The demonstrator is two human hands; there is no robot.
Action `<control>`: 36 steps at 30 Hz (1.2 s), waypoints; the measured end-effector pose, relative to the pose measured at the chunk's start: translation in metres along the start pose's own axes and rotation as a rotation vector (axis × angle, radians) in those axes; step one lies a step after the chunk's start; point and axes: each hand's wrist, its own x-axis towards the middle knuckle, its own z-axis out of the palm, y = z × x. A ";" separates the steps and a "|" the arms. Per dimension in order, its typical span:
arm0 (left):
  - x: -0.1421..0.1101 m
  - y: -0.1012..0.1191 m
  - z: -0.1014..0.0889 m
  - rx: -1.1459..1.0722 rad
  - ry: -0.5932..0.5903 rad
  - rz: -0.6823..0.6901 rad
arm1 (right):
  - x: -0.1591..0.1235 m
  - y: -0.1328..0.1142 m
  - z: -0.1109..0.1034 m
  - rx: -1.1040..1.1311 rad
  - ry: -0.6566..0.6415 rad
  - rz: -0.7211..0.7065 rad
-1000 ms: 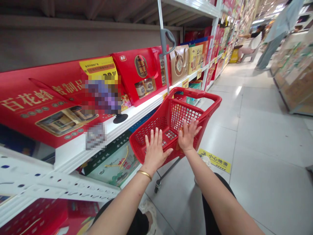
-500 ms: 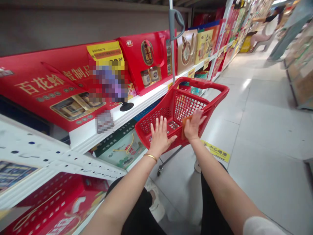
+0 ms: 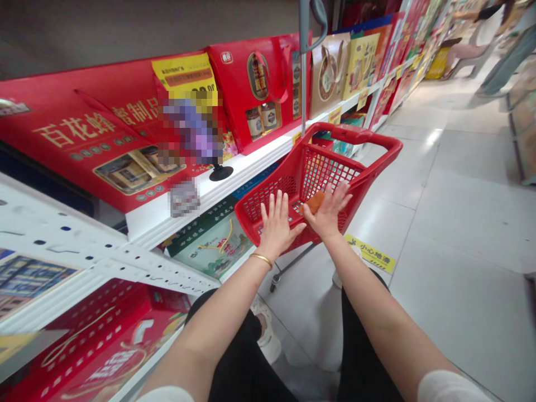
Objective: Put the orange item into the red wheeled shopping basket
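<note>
A red plastic mesh shopping basket on a wheeled cart stands in front of me beside the shelf. My left hand, with a gold bangle on its wrist, is spread flat at the basket's near side, holding nothing. My right hand is above the basket with its fingers apart. A small orange-brown flat item tilts just past its thumb, inside the basket's outline. I cannot tell what the item is.
A white perforated metal shelf runs along the left, holding red gift boxes and a pixelated sign. A cart pole rises behind the basket. Tiled floor with a yellow warning sticker lies right; people stand far down the aisle.
The orange-brown item has tilted from upright against my right palm to a flatter slant past the thumb. My right hand has moved down toward my left. The view has drifted along the shelf.
</note>
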 end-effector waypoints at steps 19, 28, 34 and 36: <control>-0.019 -0.019 -0.009 -0.018 0.063 -0.038 | 0.024 -0.047 -0.042 -0.181 -0.247 -0.225; -0.027 -0.030 -0.011 0.008 0.032 0.051 | 0.010 -0.068 -0.036 -0.071 -0.465 -0.466; -0.027 -0.029 -0.009 0.031 0.064 0.039 | 0.028 -0.055 -0.038 -0.187 -0.259 -0.202; -0.026 -0.029 -0.010 0.029 0.067 0.040 | 0.017 -0.064 -0.035 -0.179 -0.232 -0.206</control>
